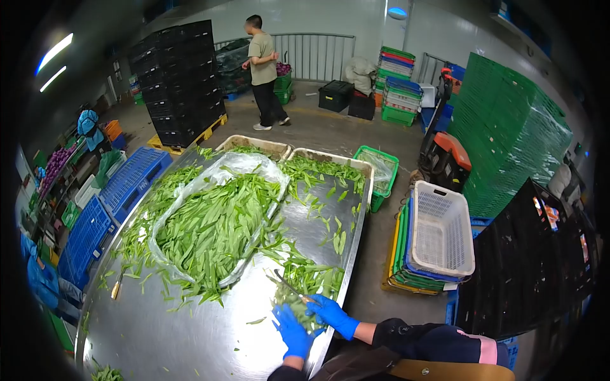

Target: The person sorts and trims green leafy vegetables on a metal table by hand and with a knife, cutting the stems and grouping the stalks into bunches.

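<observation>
My right hand (332, 315), in a blue glove, is wrapped round the handle of a knife (291, 287). Its thin blade points up and left over a pile of cut leafy greens (318, 277) near the table's right edge. My left hand (293, 333), also blue-gloved, has its fingers spread beside the smeared lower greens; whether it presses on them I cannot tell. Further up the steel table (210, 336) lies an open clear plastic bag (166, 257) heaped with long green leaves (213, 232). Another knife (115, 289) with a pale handle rests at the table's left.
Two cream crates (367, 171) with greens adjoin the far table edge. A green crate (389, 184) and stacked baskets (445, 228) stand to the right, near a pallet jack (448, 152). Blue pallets (133, 181) line the left. One person (260, 60) walks behind.
</observation>
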### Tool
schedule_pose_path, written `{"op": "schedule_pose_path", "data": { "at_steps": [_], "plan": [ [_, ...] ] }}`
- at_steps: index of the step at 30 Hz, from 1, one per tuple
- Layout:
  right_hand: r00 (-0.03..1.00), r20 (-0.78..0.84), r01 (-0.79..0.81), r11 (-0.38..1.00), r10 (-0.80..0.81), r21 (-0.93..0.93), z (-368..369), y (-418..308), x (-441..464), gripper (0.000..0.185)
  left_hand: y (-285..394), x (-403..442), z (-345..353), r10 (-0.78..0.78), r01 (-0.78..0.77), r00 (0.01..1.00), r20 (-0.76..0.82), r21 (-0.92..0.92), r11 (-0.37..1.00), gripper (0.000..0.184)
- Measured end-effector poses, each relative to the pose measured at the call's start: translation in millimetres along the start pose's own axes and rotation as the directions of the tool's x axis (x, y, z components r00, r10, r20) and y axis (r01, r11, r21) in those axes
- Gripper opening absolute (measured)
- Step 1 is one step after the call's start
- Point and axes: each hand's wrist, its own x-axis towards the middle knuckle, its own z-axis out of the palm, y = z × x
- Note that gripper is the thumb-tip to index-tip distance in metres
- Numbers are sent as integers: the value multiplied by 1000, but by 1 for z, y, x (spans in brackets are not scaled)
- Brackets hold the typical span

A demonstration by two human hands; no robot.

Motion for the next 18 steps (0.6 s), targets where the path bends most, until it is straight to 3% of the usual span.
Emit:
{"op": "schedule_pose_path", "data": {
  "at_steps": [1,2,3,4,5,6,7,8,9,10,11,12,15,16,17,18],
  "plan": [
    [999,-42,9,999,-8,31,-1,-2,-1,39,7,19,7,60,-61,996,-61,-16,998,120],
    [987,-98,132,991,-128,38,1,-3,-1,37,-5,44,39,93,-89,993,-77,49,995,99],
    [988,-91,127,991,-123,31,-3,-2,2,37,6,64,39,86,-100,987,-134,-105,989,85],
    [992,-66,115,992,-112,47,-9,-2,6,34,10,85,45,131,-158,979,-154,-181,971,84],
    [994,-42,101,993,-99,62,-14,-4,9,32,22,101,38,192,-206,966,-175,-62,977,82],
    [987,-68,148,987,-144,69,-13,-15,4,27,25,118,40,159,-197,968,-194,-194,961,84],
    [978,-74,202,976,-197,76,-18,-6,13,25,31,127,46,107,-297,950,-292,-749,593,86],
    [972,-100,224,967,-212,122,-19,-17,12,25,19,134,57,109,-322,943,-315,-775,543,90],
    [955,-93,285,958,-280,42,-23,-17,20,28,33,123,18,60,-136,984,-168,-488,862,94],
    [947,-162,296,951,-279,93,-24,-12,26,35,34,109,9,122,-174,944,-307,-147,974,95],
    [872,-163,464,886,-461,-23,-26,-7,31,41,28,93,-2,96,-172,954,-285,-256,951,90],
    [772,-100,545,735,-627,-402,-28,-22,24,37,13,73,1,47,-173,942,-331,-362,916,86],
    [801,97,512,592,-591,-622,-33,-9,23,43,-21,8,-14,-157,-92,907,-391,-549,831,76],
    [785,189,552,528,-590,-645,-32,-2,23,40,-29,-10,-27,-199,-60,889,-413,-534,843,75],
    [794,183,544,544,-580,-639,-30,7,22,40,-38,-27,-35,-235,-30,867,-439,-517,855,74],
    [781,332,580,417,-528,-700,-27,16,20,37,-46,-44,-36,-347,53,831,-435,-559,828,74]
  ]
}}
